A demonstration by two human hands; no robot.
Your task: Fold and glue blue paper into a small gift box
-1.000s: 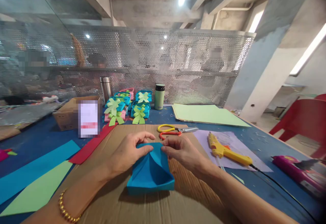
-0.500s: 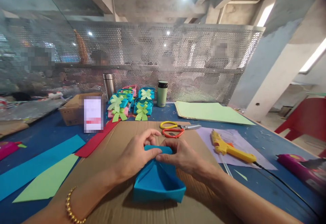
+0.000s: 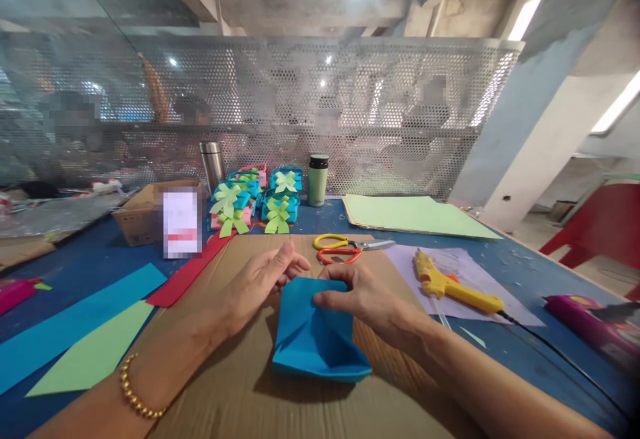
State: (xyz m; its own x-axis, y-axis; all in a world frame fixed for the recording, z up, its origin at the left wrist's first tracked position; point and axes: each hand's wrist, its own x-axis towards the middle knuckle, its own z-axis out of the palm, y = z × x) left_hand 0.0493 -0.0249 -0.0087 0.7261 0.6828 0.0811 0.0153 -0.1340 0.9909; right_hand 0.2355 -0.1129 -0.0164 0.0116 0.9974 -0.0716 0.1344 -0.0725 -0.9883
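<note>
Blue-topped table (image 3: 85,266) — a brown cardboard sheet (image 3: 235,392) is laid at its middle. Blue (image 3: 65,326), green (image 3: 85,359) and red (image 3: 185,276) paper strips are spread at left. Pale green sheets (image 3: 410,216), a white sheet (image 3: 470,279) — and a pink tool (image 3: 585,316) are seen at right.

Craft workshop, glue gun (image 3: 453,286), scissors (image 3: 345,250), coloured paper sheets (image 3: 415,216)
</note>
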